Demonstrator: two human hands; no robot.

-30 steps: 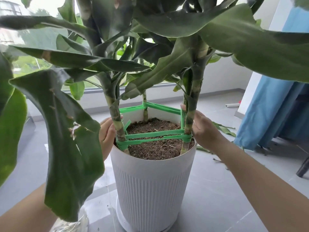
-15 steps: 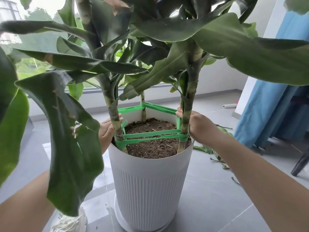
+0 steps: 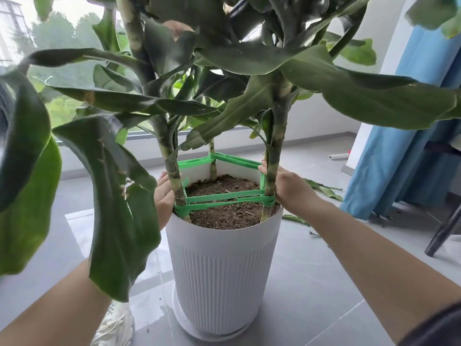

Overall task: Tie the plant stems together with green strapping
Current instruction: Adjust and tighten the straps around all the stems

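L hand (image 3: pixel 163 198) — half behind stem (image 3: pixel 174 178).

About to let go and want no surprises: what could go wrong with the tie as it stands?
A short strap tail sticks out loose by the left stem; the green strapping may slacken there once the left hand leaves. The right hand grips the right stem; pulling could bend it.

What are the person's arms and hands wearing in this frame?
Both forearms are bare. The left hand and right hand show no gloves, rings or watch where visible. A dark sleeve edge shows high on the right arm.
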